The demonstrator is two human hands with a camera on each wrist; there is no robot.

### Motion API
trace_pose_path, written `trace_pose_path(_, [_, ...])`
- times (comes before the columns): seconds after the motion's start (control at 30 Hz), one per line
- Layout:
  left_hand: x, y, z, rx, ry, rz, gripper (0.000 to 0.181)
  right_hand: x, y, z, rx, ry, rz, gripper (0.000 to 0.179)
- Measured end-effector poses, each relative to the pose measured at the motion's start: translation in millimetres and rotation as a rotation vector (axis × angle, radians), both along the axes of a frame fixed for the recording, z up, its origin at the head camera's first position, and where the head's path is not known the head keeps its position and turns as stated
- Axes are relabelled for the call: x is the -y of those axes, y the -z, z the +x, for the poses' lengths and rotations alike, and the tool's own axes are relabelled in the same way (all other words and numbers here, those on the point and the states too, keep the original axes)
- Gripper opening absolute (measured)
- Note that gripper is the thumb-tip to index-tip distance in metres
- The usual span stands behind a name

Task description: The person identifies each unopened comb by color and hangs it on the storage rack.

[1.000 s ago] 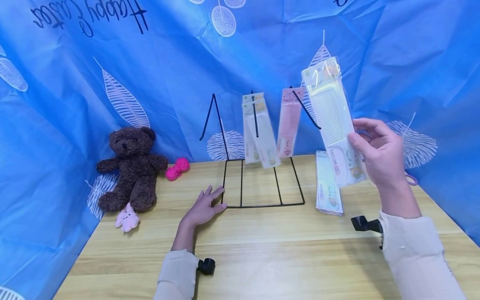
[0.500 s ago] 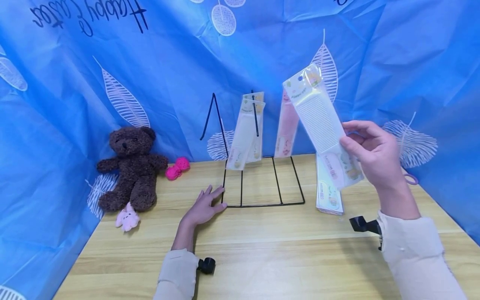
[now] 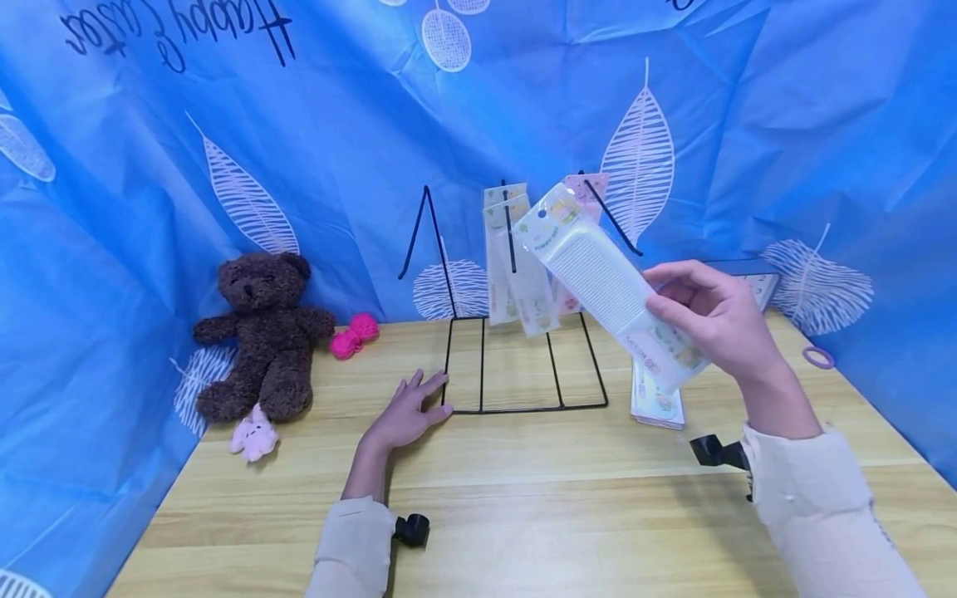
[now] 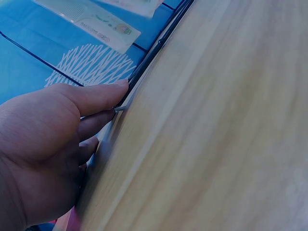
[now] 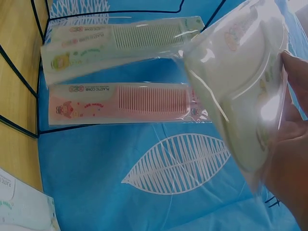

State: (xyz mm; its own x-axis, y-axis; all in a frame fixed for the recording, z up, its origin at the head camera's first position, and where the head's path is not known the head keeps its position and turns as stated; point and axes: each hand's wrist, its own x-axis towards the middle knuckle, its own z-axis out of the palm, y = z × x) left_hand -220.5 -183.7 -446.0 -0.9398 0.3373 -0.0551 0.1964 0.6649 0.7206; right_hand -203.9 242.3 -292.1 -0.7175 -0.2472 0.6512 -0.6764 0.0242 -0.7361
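My right hand [image 3: 718, 320] pinches a packaged pale comb [image 3: 609, 286] by its lower end, thumb in front. The pack tilts up to the left, its hang hole near a hook of the black wire rack [image 3: 523, 410]. In the right wrist view the held comb pack [image 5: 240, 82] looms close. Two pale comb packs [image 3: 532, 282] hang on the rack's middle hook; a pink comb pack [image 5: 130, 103] hangs on the right one. My left hand [image 3: 404, 415] rests on the table, fingers spread. In the left wrist view its thumb [image 4: 103, 96] touches the rack's corner.
A stack of comb packs [image 3: 658, 399] lies right of the rack. A brown teddy bear [image 3: 265, 332], a small pink plush [image 3: 254, 436] and a bright pink bow-shaped thing [image 3: 354, 336] are at left. A purple ring [image 3: 818, 357] lies at right. Blue patterned cloth [image 3: 359, 124] hangs behind.
My right hand has moved left and slightly down, tilting the comb pack further left toward the rack. The front hanging pale pack swung left and back. My left hand stays put.
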Motion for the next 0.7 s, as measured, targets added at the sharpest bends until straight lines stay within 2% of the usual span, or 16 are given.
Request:
trace_pose_path(0.3, [-0.5, -0.6, -0.1, -0.001, -0.003, -0.011, 0.063, -0.7, 4.2, -0.9, -0.01, -0.015, 0.223, 0.029])
trace_pose_path(0.7, [-0.3, -0.4, 0.3, -0.003, -0.006, -0.004, 0.063, 0.8, 5.9, -3.5, -0.037, -0.017, 0.302, 0.028])
